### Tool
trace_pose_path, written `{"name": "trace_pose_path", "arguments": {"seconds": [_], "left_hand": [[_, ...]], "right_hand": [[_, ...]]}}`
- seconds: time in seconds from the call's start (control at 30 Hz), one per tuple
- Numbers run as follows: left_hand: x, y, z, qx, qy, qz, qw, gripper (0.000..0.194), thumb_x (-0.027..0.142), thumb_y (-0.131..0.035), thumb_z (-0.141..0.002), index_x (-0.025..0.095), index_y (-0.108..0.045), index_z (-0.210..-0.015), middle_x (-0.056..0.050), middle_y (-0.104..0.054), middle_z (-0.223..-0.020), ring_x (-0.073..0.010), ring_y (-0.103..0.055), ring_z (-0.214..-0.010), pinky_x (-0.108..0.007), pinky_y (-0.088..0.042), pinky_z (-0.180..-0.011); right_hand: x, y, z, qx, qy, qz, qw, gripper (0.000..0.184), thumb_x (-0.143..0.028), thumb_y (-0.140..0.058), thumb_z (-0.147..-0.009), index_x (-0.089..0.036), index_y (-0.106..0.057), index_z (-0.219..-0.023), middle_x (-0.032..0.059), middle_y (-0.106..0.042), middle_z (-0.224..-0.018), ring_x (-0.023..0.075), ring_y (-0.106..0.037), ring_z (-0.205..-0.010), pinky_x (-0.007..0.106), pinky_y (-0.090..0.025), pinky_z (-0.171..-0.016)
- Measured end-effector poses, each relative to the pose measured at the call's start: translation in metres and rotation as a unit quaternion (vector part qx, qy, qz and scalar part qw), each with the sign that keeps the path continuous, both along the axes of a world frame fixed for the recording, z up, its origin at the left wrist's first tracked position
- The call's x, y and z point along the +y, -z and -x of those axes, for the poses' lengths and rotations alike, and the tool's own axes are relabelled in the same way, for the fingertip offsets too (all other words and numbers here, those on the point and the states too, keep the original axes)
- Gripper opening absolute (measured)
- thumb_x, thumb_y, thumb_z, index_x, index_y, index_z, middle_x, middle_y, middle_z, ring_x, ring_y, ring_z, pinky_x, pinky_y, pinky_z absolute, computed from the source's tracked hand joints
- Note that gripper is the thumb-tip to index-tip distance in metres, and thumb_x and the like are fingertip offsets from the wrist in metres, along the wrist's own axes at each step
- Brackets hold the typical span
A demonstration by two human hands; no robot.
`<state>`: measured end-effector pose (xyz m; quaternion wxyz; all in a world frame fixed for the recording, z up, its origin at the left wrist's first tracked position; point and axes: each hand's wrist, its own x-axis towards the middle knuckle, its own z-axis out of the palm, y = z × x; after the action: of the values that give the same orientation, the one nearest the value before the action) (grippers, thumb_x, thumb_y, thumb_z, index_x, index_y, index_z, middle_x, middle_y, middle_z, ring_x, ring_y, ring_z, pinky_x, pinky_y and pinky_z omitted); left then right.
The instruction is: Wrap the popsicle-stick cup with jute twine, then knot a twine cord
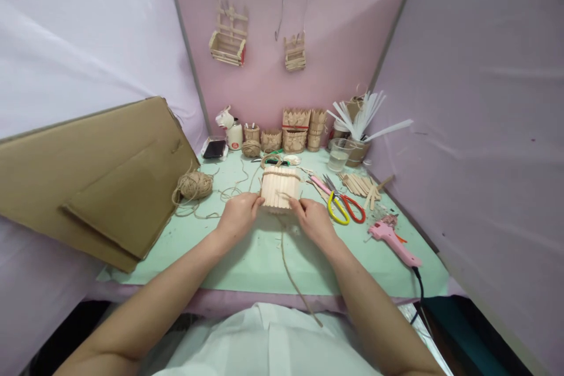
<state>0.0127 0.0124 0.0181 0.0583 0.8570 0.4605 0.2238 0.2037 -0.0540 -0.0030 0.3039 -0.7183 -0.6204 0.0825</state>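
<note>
A small craft-stick holder (280, 184), with pale sticks side by side, is in front of me at the middle of the table. A band of twine runs round its upper part. My left hand (239, 211) is closed on its lower left edge, thumb and fingers pinching it. At the lower right, my right hand (315, 221) is closed in a pinch; a short piece of twine lies across the sticks to its fingertips. A loose length of twine (288, 270) trails from beneath the holder over the table edge onto my white clothing. The holder's underside is hidden.
Red-and-yellow-handled scissors (345, 205), loose craft sticks (359, 185) and a pink glue gun (393, 241) with a black cord lie right. Left are a twine ball (194, 185) and a large cardboard piece (97, 182). Behind stand stick baskets (294, 141) and a plastic cup (338, 155).
</note>
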Motion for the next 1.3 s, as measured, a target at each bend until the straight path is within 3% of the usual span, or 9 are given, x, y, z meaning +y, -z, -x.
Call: {"name": "trace_pose_path", "arguments": {"seconds": [0.23, 0.47, 0.63, 0.8, 1.1, 1.3], "left_hand": [[0.007, -0.007, 0.003, 0.076, 0.036, 0.003, 0.996, 0.036, 0.031, -0.033, -0.091, 0.015, -0.063, -0.077, -0.01, -0.064, -0.078, -0.0192, -0.057, -0.075, -0.028, -0.037, -0.067], [0.017, -0.006, 0.009, -0.009, 0.069, -0.023, 0.997, 0.028, 0.03, -0.039, -0.089, 0.016, -0.064, -0.087, -0.008, -0.065, -0.086, -0.0188, -0.057, -0.079, -0.028, -0.039, -0.069], [0.018, -0.003, 0.012, -0.058, 0.069, -0.029, 0.996, 0.027, 0.027, -0.042, -0.087, 0.017, -0.066, -0.092, -0.007, -0.066, -0.088, -0.0169, -0.058, -0.077, -0.028, -0.042, -0.071], [0.016, 0.0, 0.016, -0.076, 0.069, -0.044, 0.994, 0.029, 0.022, -0.041, -0.087, 0.016, -0.066, -0.1, -0.007, -0.067, -0.089, -0.0168, -0.058, -0.081, -0.028, -0.043, -0.074], [0.012, 0.003, 0.009, -0.085, 0.094, -0.077, 0.989, 0.028, 0.027, -0.043, -0.089, 0.019, -0.067, -0.101, -0.006, -0.062, -0.085, -0.0157, -0.056, -0.079, -0.027, -0.044, -0.072], [0.011, 0.004, 0.005, -0.133, 0.129, -0.061, 0.981, 0.025, 0.027, -0.047, -0.088, 0.018, -0.069, -0.096, -0.006, -0.059, -0.083, -0.0143, -0.056, -0.077, -0.026, -0.044, -0.07]], "right_hand": [[-0.002, -0.015, 0.0, -0.06, -0.001, 0.037, 0.997, 0.057, -0.055, -0.03, -0.09, -0.017, -0.059, -0.06, 0.0088, -0.059, -0.059, 0.0156, -0.05, -0.057, 0.028, -0.022, -0.054], [0.002, -0.022, 0.001, -0.115, 0.012, -0.037, 0.993, 0.037, -0.038, -0.039, -0.092, -0.018, -0.058, -0.067, 0.007, -0.061, -0.071, 0.0167, -0.053, -0.067, 0.028, -0.028, -0.061], [0.009, -0.017, -0.005, -0.015, -0.05, -0.136, 0.989, 0.02, -0.027, -0.044, -0.087, -0.019, -0.057, -0.076, 0.0049, -0.061, -0.079, 0.0162, -0.053, -0.075, 0.027, -0.035, -0.067], [0.017, -0.011, -0.009, 0.115, -0.084, -0.151, 0.978, 0.011, -0.024, -0.047, -0.083, -0.02, -0.057, -0.081, 0.0012, -0.061, -0.077, 0.0145, -0.055, -0.071, 0.026, -0.039, -0.067], [0.02, -0.018, -0.004, 0.11, -0.133, -0.171, 0.97, 0.01, -0.021, -0.053, -0.079, -0.02, -0.062, -0.075, 0.0018, -0.061, -0.074, 0.0145, -0.053, -0.07, 0.027, -0.04, -0.066], [0.019, -0.022, 0.001, 0.146, -0.153, -0.16, 0.964, 0.007, -0.02, -0.058, -0.077, -0.02, -0.064, -0.072, 0.0014, -0.057, -0.072, 0.013, -0.05, -0.066, 0.027, -0.039, -0.063]]}}
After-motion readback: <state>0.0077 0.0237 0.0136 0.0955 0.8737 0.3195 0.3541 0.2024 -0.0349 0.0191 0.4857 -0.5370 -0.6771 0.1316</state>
